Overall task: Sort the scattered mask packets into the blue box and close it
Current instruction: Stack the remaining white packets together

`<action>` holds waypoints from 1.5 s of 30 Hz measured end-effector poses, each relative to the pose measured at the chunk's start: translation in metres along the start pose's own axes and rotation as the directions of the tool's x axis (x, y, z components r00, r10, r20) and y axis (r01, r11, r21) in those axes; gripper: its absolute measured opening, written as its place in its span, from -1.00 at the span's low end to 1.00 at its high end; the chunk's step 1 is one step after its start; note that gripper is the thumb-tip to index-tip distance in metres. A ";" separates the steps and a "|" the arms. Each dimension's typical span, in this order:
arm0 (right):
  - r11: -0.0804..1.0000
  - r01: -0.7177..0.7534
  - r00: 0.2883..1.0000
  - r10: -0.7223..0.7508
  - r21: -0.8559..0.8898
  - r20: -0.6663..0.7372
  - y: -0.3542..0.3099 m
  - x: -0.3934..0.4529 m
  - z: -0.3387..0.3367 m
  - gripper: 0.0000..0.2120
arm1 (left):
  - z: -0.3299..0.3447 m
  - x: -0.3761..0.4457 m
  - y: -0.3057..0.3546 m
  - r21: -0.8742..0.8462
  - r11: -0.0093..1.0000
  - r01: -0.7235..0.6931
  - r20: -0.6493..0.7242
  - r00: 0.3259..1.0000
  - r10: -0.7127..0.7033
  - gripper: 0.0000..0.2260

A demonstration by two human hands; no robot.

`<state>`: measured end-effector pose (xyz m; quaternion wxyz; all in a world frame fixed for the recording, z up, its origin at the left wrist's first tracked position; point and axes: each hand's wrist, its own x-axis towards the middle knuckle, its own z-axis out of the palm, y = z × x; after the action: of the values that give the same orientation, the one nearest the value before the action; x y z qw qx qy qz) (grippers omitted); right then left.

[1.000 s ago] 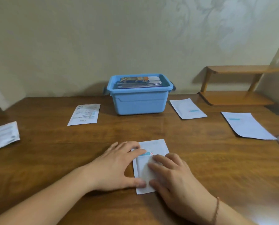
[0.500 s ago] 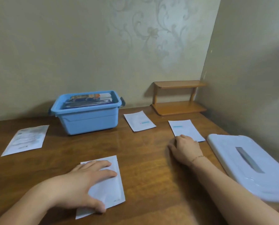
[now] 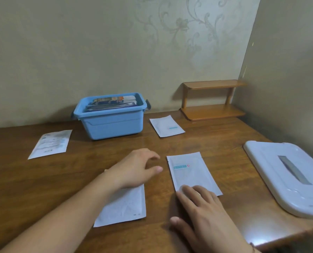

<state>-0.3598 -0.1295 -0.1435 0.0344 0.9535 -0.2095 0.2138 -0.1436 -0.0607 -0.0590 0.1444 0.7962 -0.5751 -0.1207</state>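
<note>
The blue box point(image 3: 113, 126) stands open at the back of the wooden table, with several packets stacked inside. Its white lid point(image 3: 287, 174) lies flat at the right. A white mask packet point(image 3: 192, 172) lies in front of me; my right hand point(image 3: 205, 216) presses flat on its near end, fingers spread. Another white packet point(image 3: 124, 207) lies near my left forearm. My left hand point(image 3: 137, 168) hovers above the table just beyond it, fingers loosely curled, holding nothing. A third packet point(image 3: 167, 126) lies right of the box and a printed one point(image 3: 50, 143) lies left of it.
A small wooden two-tier shelf point(image 3: 212, 101) stands in the back right corner against the wall. The table's right edge point(image 3: 279, 240) runs close under the lid. A side wall closes in on the right.
My right hand has dragged the right-hand packet toward me across the table. My left hand has lifted off the near packet and moved forward. The camera turned slightly.
</note>
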 end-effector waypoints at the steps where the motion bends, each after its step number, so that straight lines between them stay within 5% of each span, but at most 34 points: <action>1: 1.000 0.012 1.000 -0.012 0.016 0.000 0.001 -0.001 0.000 -0.38 | 0.006 0.015 0.010 -0.025 1.000 0.014 -0.013 1.000 -0.014 -0.60; 10: 0.996 0.068 0.998 -0.068 0.065 -0.004 0.012 -0.011 0.010 -0.37 | 0.031 0.087 0.047 -0.178 0.953 0.246 0.028 0.969 -0.245 -0.78; 13: 0.975 0.147 0.986 -0.131 0.169 -0.101 0.019 -0.007 0.000 -0.46 | 0.027 0.086 0.048 -0.305 0.926 0.221 0.026 0.974 -0.224 -0.86; 17: 0.867 -0.160 0.913 0.312 0.473 -0.264 0.041 0.015 -0.028 -0.65 | 0.007 0.057 0.039 -0.510 0.850 0.136 -0.026 0.985 -0.173 -0.85; 19: 0.699 -0.399 0.866 0.499 0.593 -0.005 0.041 0.030 -0.047 -0.54 | -0.006 0.038 0.027 -0.614 0.777 0.139 -0.034 0.979 -0.202 -0.85; 21: 0.415 -0.541 0.823 0.440 0.731 0.360 0.022 0.045 -0.055 -0.50 | -0.019 0.019 0.009 -0.672 0.726 0.144 -0.060 0.967 -0.248 -0.86; 23: 0.302 -0.565 0.815 0.349 0.768 0.462 -0.006 0.056 -0.054 -0.48 | -0.030 0.001 -0.013 -0.681 0.716 0.151 -0.089 0.954 -0.286 -0.89; 35: 0.623 -0.490 0.854 0.202 0.610 0.479 -0.070 0.072 -0.019 -0.33 | 0.000 -0.027 -0.079 -0.332 0.900 0.283 -0.241 0.897 -0.371 -0.94; 45: 0.776 -0.405 0.874 0.174 0.484 0.453 -0.049 0.093 -0.021 -0.60 | -0.009 -0.006 -0.090 -0.183 0.947 0.263 -0.170 0.940 -0.294 -0.95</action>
<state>-0.2717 -0.1175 -0.0845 -0.3246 0.8980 -0.2865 0.0784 -0.0629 -0.0274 -0.0835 0.2442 0.8637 -0.4279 -0.1064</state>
